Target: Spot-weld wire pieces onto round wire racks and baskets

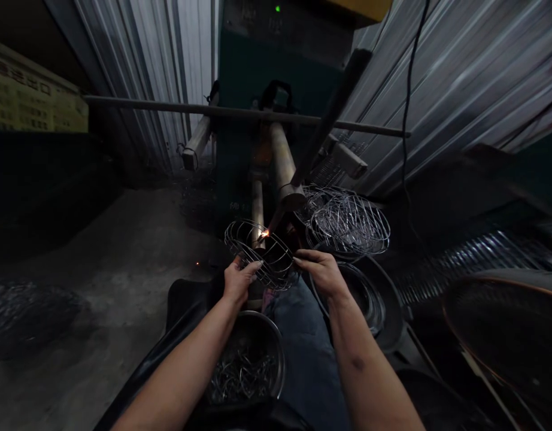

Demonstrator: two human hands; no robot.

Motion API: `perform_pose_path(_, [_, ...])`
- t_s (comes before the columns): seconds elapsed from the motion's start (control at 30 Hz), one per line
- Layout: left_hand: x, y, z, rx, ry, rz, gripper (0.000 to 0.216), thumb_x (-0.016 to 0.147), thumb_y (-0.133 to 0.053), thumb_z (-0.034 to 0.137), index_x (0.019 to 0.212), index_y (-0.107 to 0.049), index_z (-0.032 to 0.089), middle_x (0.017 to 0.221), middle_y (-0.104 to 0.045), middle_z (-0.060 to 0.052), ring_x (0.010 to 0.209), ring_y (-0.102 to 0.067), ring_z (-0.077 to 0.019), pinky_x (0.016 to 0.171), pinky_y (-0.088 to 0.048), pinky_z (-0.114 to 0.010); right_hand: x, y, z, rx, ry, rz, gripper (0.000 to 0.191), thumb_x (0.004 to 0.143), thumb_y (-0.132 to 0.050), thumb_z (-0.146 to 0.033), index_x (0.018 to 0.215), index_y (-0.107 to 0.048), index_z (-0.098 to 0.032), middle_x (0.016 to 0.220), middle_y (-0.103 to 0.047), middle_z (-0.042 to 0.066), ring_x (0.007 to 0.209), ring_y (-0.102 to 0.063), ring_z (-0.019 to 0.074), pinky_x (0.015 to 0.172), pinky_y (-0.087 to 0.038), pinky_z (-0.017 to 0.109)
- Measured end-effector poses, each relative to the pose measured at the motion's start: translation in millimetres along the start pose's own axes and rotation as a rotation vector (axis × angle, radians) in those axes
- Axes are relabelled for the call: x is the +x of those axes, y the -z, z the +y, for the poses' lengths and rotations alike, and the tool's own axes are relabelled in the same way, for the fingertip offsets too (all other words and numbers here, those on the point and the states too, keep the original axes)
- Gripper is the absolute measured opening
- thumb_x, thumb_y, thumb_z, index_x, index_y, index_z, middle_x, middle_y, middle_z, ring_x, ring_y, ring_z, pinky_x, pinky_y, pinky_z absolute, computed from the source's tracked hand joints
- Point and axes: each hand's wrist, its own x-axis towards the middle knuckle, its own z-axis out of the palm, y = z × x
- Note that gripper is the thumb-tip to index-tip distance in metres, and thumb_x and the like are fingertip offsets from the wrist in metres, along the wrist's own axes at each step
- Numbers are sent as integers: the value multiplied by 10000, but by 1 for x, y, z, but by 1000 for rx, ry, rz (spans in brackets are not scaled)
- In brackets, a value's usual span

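Note:
Both of my hands grip a round wire basket [276,272] made of thin metal rods. My left hand [238,280] pinches its left rim, thumb on top. On the right side, my right hand [318,269] has its thumb and fingers closed at the basket's edge. A bright orange spark glows on the wires where the tip of a spot welding machine [287,173] meets them. Below the basket, the machine's lower rod [258,209] reaches in among the wires. A metal bowl [280,359] with small bent wire pieces sits under my left forearm.
A pile of wire baskets [348,221] stands right of the machine, above a basin [393,311] with wire rings. A horizontal bar [168,108] crosses in front of the machine. A yellow crate [38,96] is at upper left, and a dark cable [406,120] hangs at right.

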Motion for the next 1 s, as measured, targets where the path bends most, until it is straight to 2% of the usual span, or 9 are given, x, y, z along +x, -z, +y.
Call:
perform_pose_path(0.1, [2,0,-1,6,-7,-2,603,440,-835,257,989,-605,161,842,-618,-20,740,-583,-150,628,-456,-277,-1,-2,-1,3,7,9,379,466,-861,-422,727,-764,-164,728,-712,61,677,-625,201,692,-494,337])
perform_pose_path(0.27, [5,2,-4,-33,35,-51,533,447,-827,255,924,-612,155,815,-628,-21,699,-578,-142,663,-469,-315,1,-5,-2,-40,66,-20,300,556,-822,-389,750,-763,-169,746,-709,55,704,-626,205,695,-491,331])
perform_pose_path(0.53, [6,0,1,-68,78,-37,557,469,-823,251,967,-591,157,797,-635,-13,679,-585,-144,668,-469,-329,14,-17,-5,13,104,-26,256,578,-812,-329,773,-763,-171,752,-705,39,697,-618,180,693,-479,305])
perform_pose_path(0.7, [6,1,-6,-92,87,-62,540,482,-837,267,949,-589,157,801,-632,-8,660,-582,-140,645,-479,-328,9,-2,-1,23,79,-39,289,588,-832,-357,807,-764,-182,783,-710,40,720,-620,173,708,-477,303])
perform_pose_path(0.83, [6,1,-8,-149,104,-51,475,478,-830,245,886,-608,146,796,-638,-24,662,-594,-154,645,-496,-342,4,10,1,-7,24,-55,351,522,-856,-380,790,-770,-170,776,-713,59,720,-624,193,715,-485,328])
perform_pose_path(1.0, [9,0,-10,-232,173,-50,371,507,-816,240,796,-601,149,748,-619,-19,632,-605,-163,605,-500,-327,11,-6,-10,-34,91,-15,298,539,-816,-385,744,-763,-174,741,-702,48,700,-609,193,674,-482,311])
